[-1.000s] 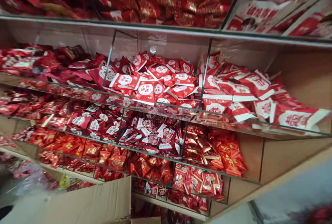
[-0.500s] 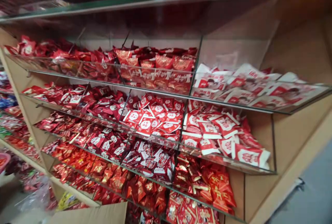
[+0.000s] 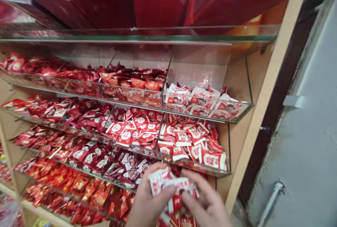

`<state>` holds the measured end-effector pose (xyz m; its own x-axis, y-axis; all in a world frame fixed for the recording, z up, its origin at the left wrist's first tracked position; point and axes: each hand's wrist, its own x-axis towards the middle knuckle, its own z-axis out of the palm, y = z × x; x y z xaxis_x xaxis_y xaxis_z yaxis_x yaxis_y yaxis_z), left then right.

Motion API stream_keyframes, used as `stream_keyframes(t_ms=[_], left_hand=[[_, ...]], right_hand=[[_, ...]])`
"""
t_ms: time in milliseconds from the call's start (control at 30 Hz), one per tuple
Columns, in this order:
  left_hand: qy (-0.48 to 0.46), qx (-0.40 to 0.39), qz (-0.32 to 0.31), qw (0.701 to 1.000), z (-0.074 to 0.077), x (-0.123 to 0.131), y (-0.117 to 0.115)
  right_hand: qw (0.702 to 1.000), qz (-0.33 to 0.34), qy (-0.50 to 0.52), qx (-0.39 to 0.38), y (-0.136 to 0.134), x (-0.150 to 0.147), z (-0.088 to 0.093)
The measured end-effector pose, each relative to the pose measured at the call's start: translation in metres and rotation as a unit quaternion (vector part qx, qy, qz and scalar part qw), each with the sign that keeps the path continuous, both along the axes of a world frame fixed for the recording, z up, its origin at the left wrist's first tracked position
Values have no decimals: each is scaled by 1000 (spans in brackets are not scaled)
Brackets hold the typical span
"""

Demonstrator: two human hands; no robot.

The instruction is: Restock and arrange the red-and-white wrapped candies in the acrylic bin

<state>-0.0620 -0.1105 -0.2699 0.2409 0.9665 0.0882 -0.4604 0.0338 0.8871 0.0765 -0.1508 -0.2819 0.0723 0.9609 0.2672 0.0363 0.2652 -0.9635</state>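
Several small white-and-red candy packets (image 3: 181, 185) are bunched between my two hands at the lower middle. My left hand (image 3: 150, 195) wraps round the packets from the left, its thumb across their front. From the right, my right hand (image 3: 204, 199) closes on the same bunch with thumb and fingers. Similar white-and-red packets (image 3: 202, 97) stand in the upper right compartment of the shelf, above and beyond my hands. Just behind the hands, red packets with white ends (image 3: 195, 137) fill the compartment below.
A wooden shelf unit (image 3: 265, 90) with clear-fronted tiers holds red, maroon and orange packets. Dark red boxes (image 3: 158, 2) stand on the glass shelf (image 3: 131, 38) above. To the right are a grey wall (image 3: 310, 157) and a pipe (image 3: 271, 202).
Both my hands have come into view holding the packets. The view has swung right and up, so the boxes above and the wall show more, and the cardboard flap has left the picture.
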Motion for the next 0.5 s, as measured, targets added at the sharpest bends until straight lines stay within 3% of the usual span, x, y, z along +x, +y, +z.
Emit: stream_keyframes(t_ms=[100, 167, 333, 500], left_hand=[[-44, 42, -46, 997, 33, 21, 8], [-72, 61, -50, 994, 44, 29, 11], [-78, 103, -48, 990, 46, 36, 18], [46, 200, 30, 978, 52, 31, 19]], right_hand=[[993, -37, 95, 58, -3, 14, 33], [990, -38, 117, 68, -4, 20, 48], [990, -33, 107, 84, 2, 31, 57], [995, -33, -37, 85, 2, 39, 58]])
